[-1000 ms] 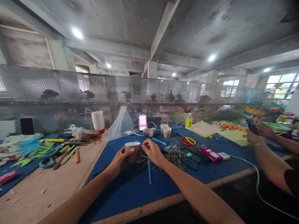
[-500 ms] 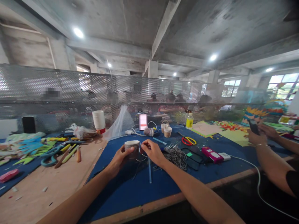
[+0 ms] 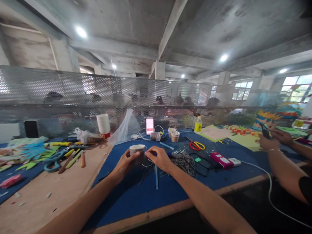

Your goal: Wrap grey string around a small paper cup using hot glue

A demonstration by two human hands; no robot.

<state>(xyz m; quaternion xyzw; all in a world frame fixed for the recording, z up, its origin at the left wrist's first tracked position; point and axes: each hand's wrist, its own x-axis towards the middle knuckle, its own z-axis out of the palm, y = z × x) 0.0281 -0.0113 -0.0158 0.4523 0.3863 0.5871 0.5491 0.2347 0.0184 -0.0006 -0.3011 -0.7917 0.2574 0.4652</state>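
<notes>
My left hand (image 3: 125, 164) grips a small paper cup (image 3: 137, 149) by its side, thumb across the front; its rim is white and its side looks wrapped in grey-brown cord. Just right of the cup, my right hand (image 3: 158, 157) pinches a thin white cord (image 3: 146, 165), which loops down below the fingers. Beneath the right hand a translucent blue glue stick (image 3: 156, 178) lies on the blue table mat (image 3: 126, 204). A tangle of grey cord (image 3: 186, 163) rests to the right of that hand. Behind the hands lies a spool of cord (image 3: 155, 136).
Red-and-yellow scissors (image 3: 197, 145), two small cord-wrapped baskets (image 3: 175, 136) and a yellow-labelled bottle (image 3: 198, 126) stand or lie behind. A stack of paper cups (image 3: 103, 125), a lit phone (image 3: 149, 126) and blue-handled scissors (image 3: 55, 161) are around. At right, another person's hands (image 3: 269, 143) hold a phone.
The cup has tilted slightly and my right hand has shifted a little. The white cord between them has moved. The view has shifted slightly.
</notes>
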